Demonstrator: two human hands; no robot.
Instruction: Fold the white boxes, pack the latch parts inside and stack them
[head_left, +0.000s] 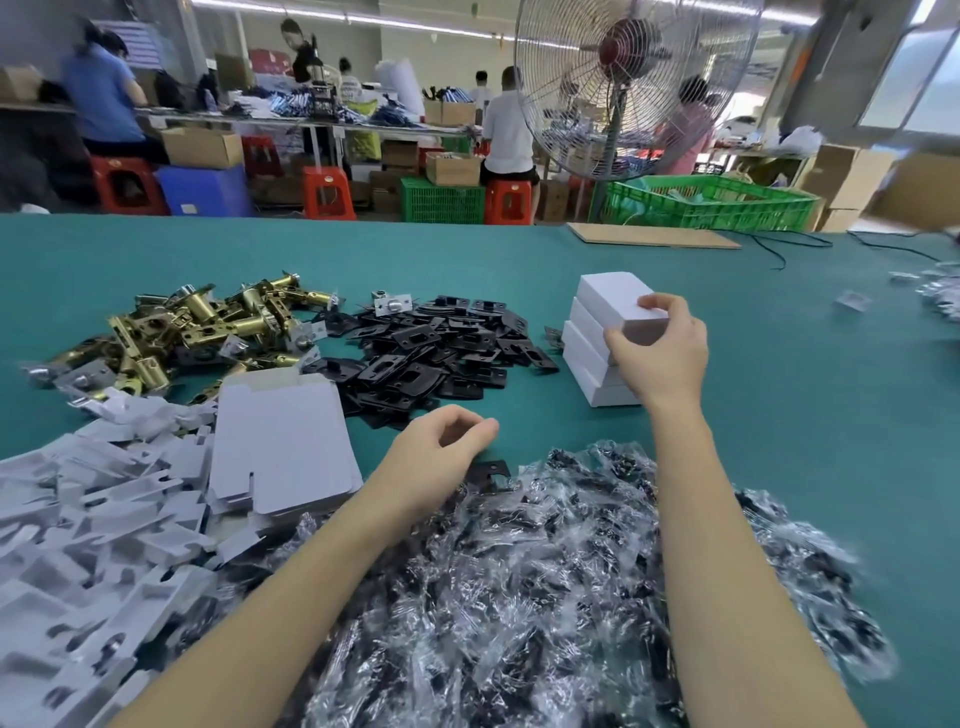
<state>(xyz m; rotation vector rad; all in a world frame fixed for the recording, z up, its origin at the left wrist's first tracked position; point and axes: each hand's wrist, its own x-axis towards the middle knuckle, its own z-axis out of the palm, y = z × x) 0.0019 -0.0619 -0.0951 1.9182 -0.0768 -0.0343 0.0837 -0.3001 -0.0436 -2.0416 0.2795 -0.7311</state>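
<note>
A stack of folded white boxes (589, 353) stands on the green table right of centre. My right hand (662, 345) grips the top white box (615, 296) at its near end, fingers over the top, thumb on the side. My left hand (441, 447) hovers above the table with fingers loosely curled, holding nothing. Flat white box blanks (283, 441) lie left of it. Brass latch bodies (202, 325) are heaped at the far left, black strike plates (441, 348) in the middle. Bagged black parts in clear plastic (545, 597) fill the foreground.
White cardboard inserts (78, 545) pile up at the lower left. A flat brown cardboard sheet (654, 236) lies at the table's far edge, with cables (779, 244) beside it. More bagged parts (940, 296) sit at the far right. A standing fan (634, 88) and people at other benches are behind.
</note>
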